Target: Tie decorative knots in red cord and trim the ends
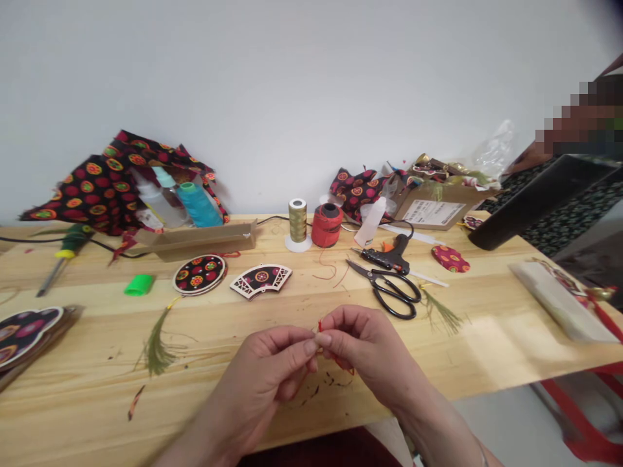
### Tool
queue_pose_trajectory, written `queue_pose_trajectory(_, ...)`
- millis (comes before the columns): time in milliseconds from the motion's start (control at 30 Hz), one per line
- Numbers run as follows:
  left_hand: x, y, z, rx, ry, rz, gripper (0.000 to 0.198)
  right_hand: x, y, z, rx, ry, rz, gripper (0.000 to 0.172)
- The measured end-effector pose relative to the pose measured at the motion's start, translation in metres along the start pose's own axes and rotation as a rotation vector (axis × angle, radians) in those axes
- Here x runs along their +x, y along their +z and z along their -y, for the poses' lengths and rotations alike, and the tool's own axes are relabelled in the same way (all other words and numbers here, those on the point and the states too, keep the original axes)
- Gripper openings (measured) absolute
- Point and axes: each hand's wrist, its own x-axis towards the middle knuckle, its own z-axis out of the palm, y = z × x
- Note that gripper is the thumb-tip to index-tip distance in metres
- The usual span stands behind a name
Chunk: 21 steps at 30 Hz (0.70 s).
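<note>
My left hand [282, 360] and my right hand [360, 340] meet at their fingertips above the front of the wooden table. Both are closed in a pinch on a thin red cord [320, 326]. A short end of it sticks up between the fingers, and an orange-red part shows below my right hand; the rest is hidden. Just beyond lie black-handled scissors [396, 288], and a fan-shaped ornament [261, 279] with patterned cloth. A round ornament [199, 274] lies farther left, with a green tassel [160, 344] in front of it.
A red thread spool [327, 226] and a gold thread spool [298, 222] stand at the back beside a glue gun [389, 254]. A filled cardboard box [431, 204] is at back right, near a person and a dark roll [540, 201]. A screwdriver [63, 256] lies left.
</note>
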Motion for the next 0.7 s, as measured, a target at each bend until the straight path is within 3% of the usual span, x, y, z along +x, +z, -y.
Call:
queue_pose_trajectory(500,-0.001,-0.003,0.003,-0.027,0.036,-0.004,0.013,0.001,-0.002,-0.001,0.057,0.065,0.096,0.018)
queue_pose_trajectory(700,0.004,-0.009,0.001,-0.019,0.062,-0.131,0.012,-0.007,-0.012,0.001,-0.328,-0.089,0.049,0.016)
